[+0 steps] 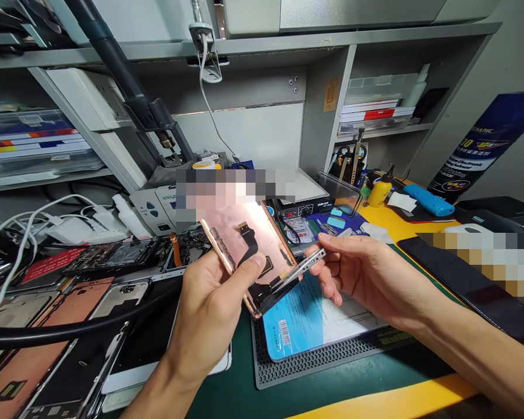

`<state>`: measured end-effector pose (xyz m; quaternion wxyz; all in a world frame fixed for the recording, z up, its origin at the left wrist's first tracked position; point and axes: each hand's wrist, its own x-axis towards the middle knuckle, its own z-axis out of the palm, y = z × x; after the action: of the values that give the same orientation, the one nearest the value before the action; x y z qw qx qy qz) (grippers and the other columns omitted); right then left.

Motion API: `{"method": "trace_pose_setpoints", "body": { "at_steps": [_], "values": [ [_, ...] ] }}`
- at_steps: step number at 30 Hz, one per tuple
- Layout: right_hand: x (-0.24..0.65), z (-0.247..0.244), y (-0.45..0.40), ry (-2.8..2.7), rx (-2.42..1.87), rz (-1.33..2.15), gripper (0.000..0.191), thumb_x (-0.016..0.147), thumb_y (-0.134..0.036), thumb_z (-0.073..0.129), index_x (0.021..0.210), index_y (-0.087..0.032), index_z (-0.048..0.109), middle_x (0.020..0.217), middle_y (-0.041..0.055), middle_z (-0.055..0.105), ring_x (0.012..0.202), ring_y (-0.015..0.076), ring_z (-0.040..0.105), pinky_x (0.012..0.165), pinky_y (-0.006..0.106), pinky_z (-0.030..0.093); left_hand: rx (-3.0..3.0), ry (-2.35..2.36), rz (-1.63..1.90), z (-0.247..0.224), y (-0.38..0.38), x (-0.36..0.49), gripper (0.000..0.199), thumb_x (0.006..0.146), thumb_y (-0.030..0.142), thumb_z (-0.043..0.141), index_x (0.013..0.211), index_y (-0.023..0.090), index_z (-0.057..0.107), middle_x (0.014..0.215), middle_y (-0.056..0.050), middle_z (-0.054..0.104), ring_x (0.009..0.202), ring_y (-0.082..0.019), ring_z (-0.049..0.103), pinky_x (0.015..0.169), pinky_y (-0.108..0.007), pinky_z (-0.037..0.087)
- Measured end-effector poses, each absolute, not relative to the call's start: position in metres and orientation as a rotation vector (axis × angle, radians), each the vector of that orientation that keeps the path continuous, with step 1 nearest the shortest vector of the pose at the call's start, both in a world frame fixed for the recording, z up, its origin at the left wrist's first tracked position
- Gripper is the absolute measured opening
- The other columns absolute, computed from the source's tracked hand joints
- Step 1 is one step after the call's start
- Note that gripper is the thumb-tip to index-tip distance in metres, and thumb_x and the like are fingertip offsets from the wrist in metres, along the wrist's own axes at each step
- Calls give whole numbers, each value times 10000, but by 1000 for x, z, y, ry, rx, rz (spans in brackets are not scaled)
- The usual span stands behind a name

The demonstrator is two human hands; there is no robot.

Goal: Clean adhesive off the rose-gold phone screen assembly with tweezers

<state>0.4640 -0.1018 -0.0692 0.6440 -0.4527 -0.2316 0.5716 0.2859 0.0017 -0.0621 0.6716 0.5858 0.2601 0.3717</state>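
Observation:
A copper-coloured phone frame (pixel 268 227) with a black flex cable (pixel 250 240) on its inner face is tilted up in my left hand (pixel 218 302). The left thumb presses on the inner face, the fingers behind the edge. My right hand (pixel 362 267) pinches metal tweezers (pixel 308 263) between thumb and index finger. The tweezer tips touch or lie very close to the dark part at the frame's lower end. Beneath the phone frame lies a blue and white package (pixel 297 320) on a grey perforated mat (pixel 279 372).
Phone frames and screens (pixel 48 343) fill the left side, crossed by a black hose (pixel 70 333). A large dark screen (pixel 467 279) lies at right. Behind stand a yellow bottle (pixel 379 189), a spray can (pixel 484 145), a small device (pixel 305 208) and shelves (pixel 262 49).

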Motion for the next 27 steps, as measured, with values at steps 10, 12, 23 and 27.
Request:
{"method": "trace_pose_setpoints", "body": {
  "at_steps": [10, 12, 23, 27],
  "values": [
    [462, -66, -100, -488, -998, 1322, 317, 1003, -192, 510, 863, -51, 758, 720, 116, 709, 511, 159, 660, 444, 219, 562, 1369, 611, 841, -61, 0, 286, 180, 829, 272, 732, 963, 169, 794, 1007, -98, 790, 908, -283, 721, 820, -380, 558],
    [463, -67, -100, -481, -989, 1329, 318, 1000, -184, 510, 854, -50, 759, 717, 117, 710, 510, 161, 661, 445, 222, 563, 1366, 601, 845, -60, 0, 286, 182, 830, 265, 731, 972, 170, 791, 1012, -97, 788, 913, -282, 720, 822, -379, 557],
    [462, -63, -100, -436, -995, 1337, 344, 979, -141, 479, 803, -55, 762, 684, 122, 712, 483, 169, 659, 437, 232, 561, 1374, 622, 844, -65, 3, 285, 148, 818, 290, 740, 893, 168, 777, 942, -90, 782, 857, -270, 705, 762, -356, 548],
    [462, -64, -100, -435, -998, 1336, 346, 977, -134, 477, 798, -54, 762, 682, 123, 712, 485, 170, 662, 442, 233, 563, 1369, 621, 858, -65, 4, 286, 145, 808, 284, 748, 893, 171, 779, 975, -89, 784, 852, -267, 713, 775, -363, 560]
  ]
}}
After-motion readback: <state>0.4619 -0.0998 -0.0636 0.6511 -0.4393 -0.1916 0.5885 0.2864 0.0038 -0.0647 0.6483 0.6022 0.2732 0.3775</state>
